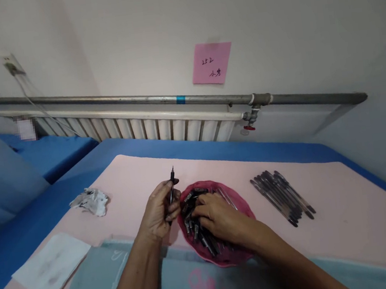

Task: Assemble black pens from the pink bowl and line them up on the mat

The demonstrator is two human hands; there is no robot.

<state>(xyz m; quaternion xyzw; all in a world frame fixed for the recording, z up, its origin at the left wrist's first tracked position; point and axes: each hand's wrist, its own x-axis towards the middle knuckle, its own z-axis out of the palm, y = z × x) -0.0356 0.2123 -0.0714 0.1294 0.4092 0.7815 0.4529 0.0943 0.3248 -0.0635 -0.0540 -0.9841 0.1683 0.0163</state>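
My left hand (161,209) is closed round a black gel pen (171,195), held upright with its bare writing tip pointing up. Just right of it is a round red basket (246,206) filled with black pen caps (188,209) and clear pen tubes (226,197). Inside the basket, my right hand (217,214) has its fingers curled down among these parts. Its fingertips are hidden, so what they pinch cannot be made out. Farther right, several capped black pens (279,195) lie side by side in a slanted bundle on the pink sheet.
A pink sheet (341,206) covers the blue bed (193,145). Crumpled, stained tissue (92,201) and a smudged white sheet (53,265) lie at left. Teal patterned cloth (181,277) runs along the near side. Beyond are a radiator (162,127), a pipe (131,98) and a wall.
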